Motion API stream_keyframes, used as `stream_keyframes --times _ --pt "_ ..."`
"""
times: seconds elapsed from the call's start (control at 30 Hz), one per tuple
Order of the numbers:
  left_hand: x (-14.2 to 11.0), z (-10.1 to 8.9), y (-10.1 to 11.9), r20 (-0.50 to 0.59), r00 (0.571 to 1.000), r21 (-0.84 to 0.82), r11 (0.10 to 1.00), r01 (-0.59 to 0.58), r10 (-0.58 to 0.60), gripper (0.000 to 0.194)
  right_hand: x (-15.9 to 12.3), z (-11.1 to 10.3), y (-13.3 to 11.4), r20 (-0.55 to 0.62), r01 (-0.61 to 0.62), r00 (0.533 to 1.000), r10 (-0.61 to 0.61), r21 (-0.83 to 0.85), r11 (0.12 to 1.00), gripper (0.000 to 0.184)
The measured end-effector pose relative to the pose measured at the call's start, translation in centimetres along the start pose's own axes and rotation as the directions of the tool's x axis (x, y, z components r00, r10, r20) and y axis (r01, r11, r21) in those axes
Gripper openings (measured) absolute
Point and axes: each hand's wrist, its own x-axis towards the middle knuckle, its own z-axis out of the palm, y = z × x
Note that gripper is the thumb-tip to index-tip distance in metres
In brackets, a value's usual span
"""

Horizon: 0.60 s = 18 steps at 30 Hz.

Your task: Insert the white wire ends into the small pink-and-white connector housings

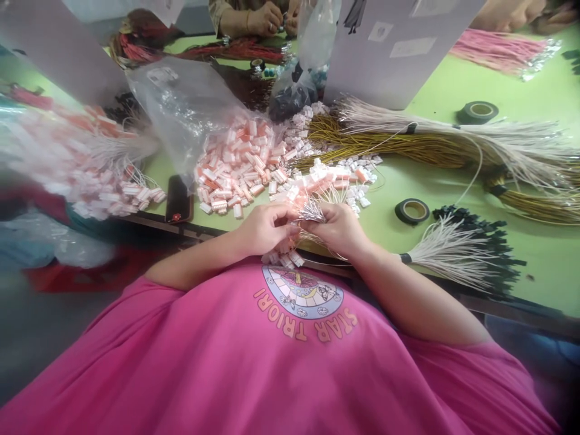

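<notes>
My right hand [338, 228] is closed around a bundle of thin white wires [312, 211], whose silvery metal ends poke out between thumb and fingers toward the left. Close beside those ends, my left hand [267, 231] has thumb and fingertips pinched together; whatever is between them is too small to make out. Pale orange-and-white plastic connectors [290, 258] hang just below my hands at the table edge. Behind the hands, more connectors on white wires lie at the front of a large loose pile of connectors [240, 163].
A clear plastic bag [181, 109] lies behind the pile, a phone [179, 198] left of it. On the right are a black tape roll [412, 211], a taped white wire bundle [446, 248] with black connectors, and long yellow wires [399, 148]. Co-workers' hands [265, 19] work beyond grey partitions [389, 54].
</notes>
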Motion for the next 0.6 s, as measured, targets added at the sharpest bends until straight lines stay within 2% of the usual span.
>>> stream_keyframes --times 0.17,0.27,0.33,0.4,0.5,0.6 --pt "0.2 0.6 0.0 -0.038 0.999 0.016 0.999 -0.028 0.028 0.012 -0.1 0.1 -0.1 -0.026 -0.031 0.999 0.032 0.016 0.999 0.007" --pt "0.0 -0.2 0.2 -0.019 0.986 0.109 0.980 -0.165 0.168 0.012 0.0 -0.1 -0.2 0.010 -0.040 0.999 0.039 0.089 0.995 0.005" --pt "-0.1 -1.5 -0.2 0.039 0.970 0.175 0.954 -0.244 0.241 0.014 0.2 -0.4 -0.1 0.003 -0.028 1.000 0.028 0.120 0.992 0.003" --pt "0.1 -3.5 -1.3 0.049 0.966 0.253 0.932 -0.258 0.254 0.018 0.5 -0.7 0.1 -0.039 -0.016 0.999 0.022 0.162 0.987 0.003" --pt "0.9 -6.6 -4.5 -0.072 0.973 0.432 0.887 -0.166 0.218 0.020 0.7 -1.0 0.4 -0.099 -0.042 0.993 0.069 0.252 0.967 0.007" --pt "2.0 -8.2 -7.9 -0.006 0.989 0.551 0.825 -0.123 0.151 0.015 0.8 -1.0 0.5 -0.101 -0.088 0.988 0.118 0.262 0.961 0.009"
